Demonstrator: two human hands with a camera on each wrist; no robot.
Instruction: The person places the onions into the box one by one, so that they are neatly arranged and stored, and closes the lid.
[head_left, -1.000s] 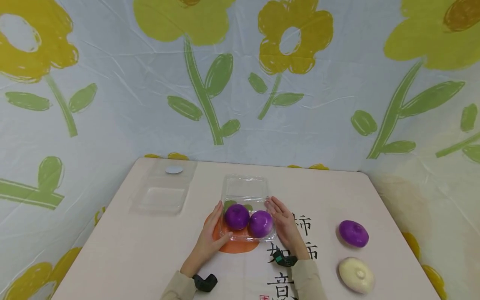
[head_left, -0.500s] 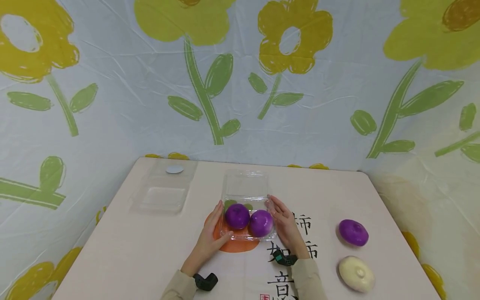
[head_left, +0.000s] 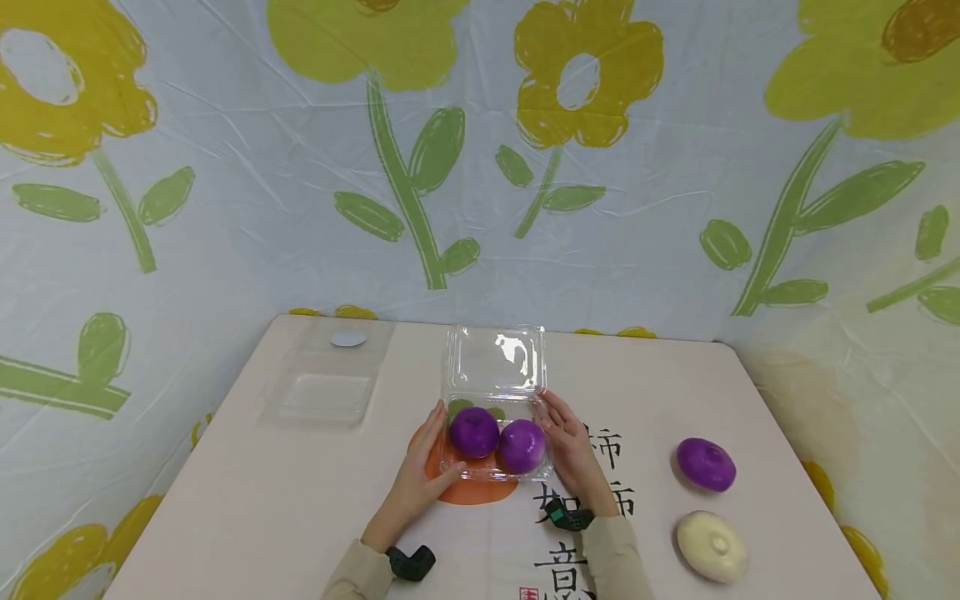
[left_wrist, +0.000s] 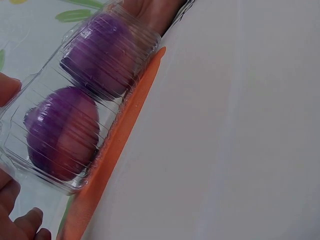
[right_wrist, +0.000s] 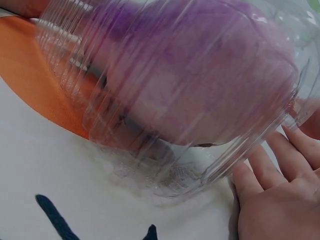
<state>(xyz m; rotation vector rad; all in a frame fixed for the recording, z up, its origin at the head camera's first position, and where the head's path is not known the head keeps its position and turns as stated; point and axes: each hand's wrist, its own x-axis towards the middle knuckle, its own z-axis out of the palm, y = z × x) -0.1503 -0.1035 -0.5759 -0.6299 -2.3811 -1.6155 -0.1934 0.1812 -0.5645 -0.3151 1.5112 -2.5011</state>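
A clear plastic container (head_left: 495, 477) holds two purple rounded items (head_left: 474, 432) (head_left: 522, 446) side by side, with green patches behind them. Its hinged lid (head_left: 495, 360) stands raised at the back, catching glare. My left hand (head_left: 417, 479) holds the left side, thumb at the front corner and fingers along the wall. On the right side, my right hand (head_left: 576, 457) grips near the back corner. Ribbed walls of the container (left_wrist: 107, 112) show in the left wrist view. Fingers (right_wrist: 285, 160) touch the container's edge in the right wrist view.
Another clear container (head_left: 322, 400) lies open at the back left, a white oval (head_left: 348, 338) in its lid part. At the right are a purple rounded item (head_left: 706, 465) and a cream one (head_left: 712, 547). An orange shape (head_left: 480, 493) and dark characters mark the tabletop.
The lid has tilted upward, its far edge higher in the head view, and now shows bright glare. Both hands have stayed nearly still on the container.
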